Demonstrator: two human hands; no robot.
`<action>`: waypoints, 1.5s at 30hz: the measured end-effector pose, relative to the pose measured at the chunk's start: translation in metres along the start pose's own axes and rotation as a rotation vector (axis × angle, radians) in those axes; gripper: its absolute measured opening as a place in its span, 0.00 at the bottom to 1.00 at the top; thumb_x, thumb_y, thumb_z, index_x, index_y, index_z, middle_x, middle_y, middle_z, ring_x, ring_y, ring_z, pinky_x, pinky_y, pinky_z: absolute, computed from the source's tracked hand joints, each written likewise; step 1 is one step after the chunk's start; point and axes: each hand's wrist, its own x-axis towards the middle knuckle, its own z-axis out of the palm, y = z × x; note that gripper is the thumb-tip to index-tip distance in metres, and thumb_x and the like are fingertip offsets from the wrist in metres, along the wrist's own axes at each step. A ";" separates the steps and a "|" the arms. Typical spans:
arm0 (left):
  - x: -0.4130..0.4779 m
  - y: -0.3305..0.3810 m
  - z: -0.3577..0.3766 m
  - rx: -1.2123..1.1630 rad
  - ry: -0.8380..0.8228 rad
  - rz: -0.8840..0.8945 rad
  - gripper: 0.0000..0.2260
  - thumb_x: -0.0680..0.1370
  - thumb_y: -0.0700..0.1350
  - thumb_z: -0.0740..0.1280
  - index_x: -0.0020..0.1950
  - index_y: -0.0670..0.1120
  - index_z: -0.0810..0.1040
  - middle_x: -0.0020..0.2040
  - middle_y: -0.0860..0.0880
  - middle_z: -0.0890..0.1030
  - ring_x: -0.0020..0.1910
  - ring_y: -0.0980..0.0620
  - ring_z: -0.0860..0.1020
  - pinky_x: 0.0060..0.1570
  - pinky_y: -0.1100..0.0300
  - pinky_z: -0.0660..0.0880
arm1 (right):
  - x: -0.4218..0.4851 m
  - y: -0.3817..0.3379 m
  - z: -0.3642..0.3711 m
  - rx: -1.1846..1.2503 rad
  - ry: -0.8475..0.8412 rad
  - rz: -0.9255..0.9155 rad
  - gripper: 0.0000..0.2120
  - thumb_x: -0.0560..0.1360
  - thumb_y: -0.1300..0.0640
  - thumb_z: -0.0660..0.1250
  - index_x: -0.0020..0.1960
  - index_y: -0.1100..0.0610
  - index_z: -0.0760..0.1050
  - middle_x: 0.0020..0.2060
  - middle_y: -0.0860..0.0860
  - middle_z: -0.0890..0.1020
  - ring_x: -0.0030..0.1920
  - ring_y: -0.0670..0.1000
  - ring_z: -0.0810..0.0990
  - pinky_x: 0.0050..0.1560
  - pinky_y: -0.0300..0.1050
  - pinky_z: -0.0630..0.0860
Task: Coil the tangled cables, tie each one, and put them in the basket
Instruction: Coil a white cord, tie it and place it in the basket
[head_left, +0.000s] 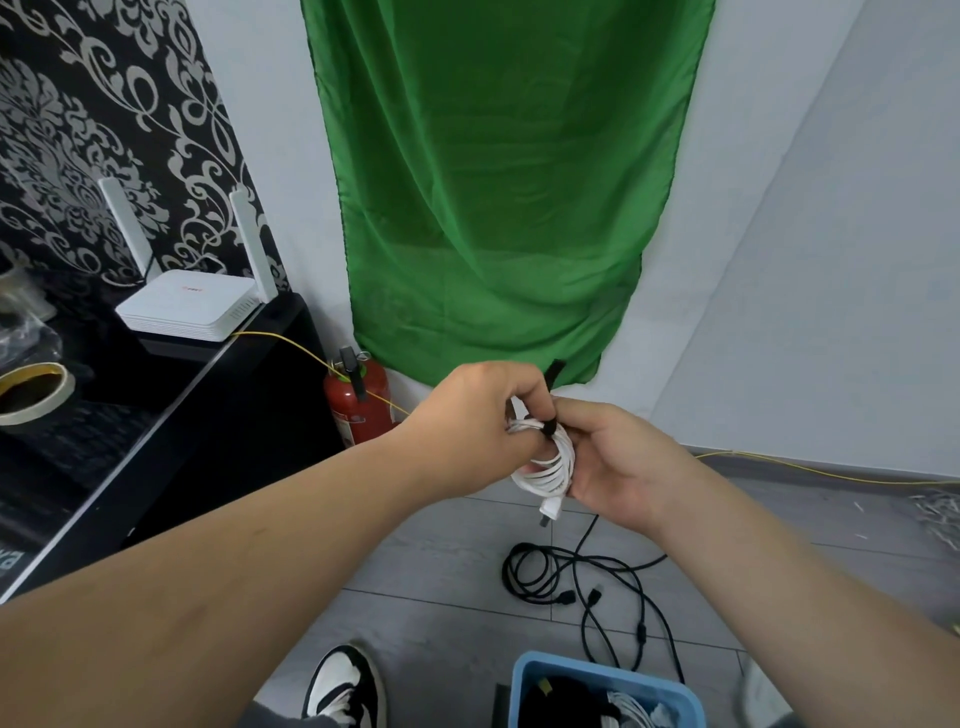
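A coiled white cable (548, 470) hangs between my two hands, its plug end pointing down. My left hand (475, 418) pinches a black strap (549, 415) that wraps the top of the coil, one strap end sticking up. My right hand (615, 462) grips the coil from the right side. A black cable (566, 571) lies loose and tangled on the grey floor below. The blue basket (524, 680) sits at the bottom edge with a white cable and dark items inside.
A black cabinet (171, 415) on the left carries a white router (187, 306) and a tape roll (31, 397). A red fire extinguisher (358, 405) stands by the wall under a green cloth (493, 208). A thin yellow wire (831, 473) runs along the floor. My shoe (343, 686) is near the basket.
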 end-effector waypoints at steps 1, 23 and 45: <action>0.000 0.000 0.000 -0.021 -0.006 -0.030 0.08 0.71 0.43 0.79 0.44 0.50 0.83 0.35 0.57 0.80 0.31 0.60 0.74 0.30 0.68 0.69 | 0.001 0.001 0.001 -0.014 0.023 -0.022 0.12 0.80 0.61 0.65 0.59 0.65 0.82 0.56 0.62 0.81 0.56 0.60 0.76 0.72 0.63 0.68; 0.002 0.002 0.002 -0.276 -0.017 -0.230 0.07 0.71 0.36 0.80 0.45 0.40 0.84 0.35 0.54 0.82 0.26 0.66 0.73 0.30 0.74 0.68 | 0.000 0.002 0.006 -0.079 0.324 -0.213 0.07 0.77 0.69 0.68 0.53 0.70 0.82 0.44 0.65 0.86 0.39 0.59 0.81 0.40 0.50 0.79; -0.003 -0.008 0.000 -0.092 0.129 -0.089 0.07 0.75 0.37 0.72 0.42 0.48 0.85 0.29 0.64 0.78 0.22 0.60 0.69 0.25 0.66 0.65 | -0.007 0.000 0.006 -0.243 0.262 -0.373 0.13 0.76 0.71 0.70 0.57 0.61 0.82 0.49 0.62 0.87 0.52 0.59 0.87 0.61 0.54 0.81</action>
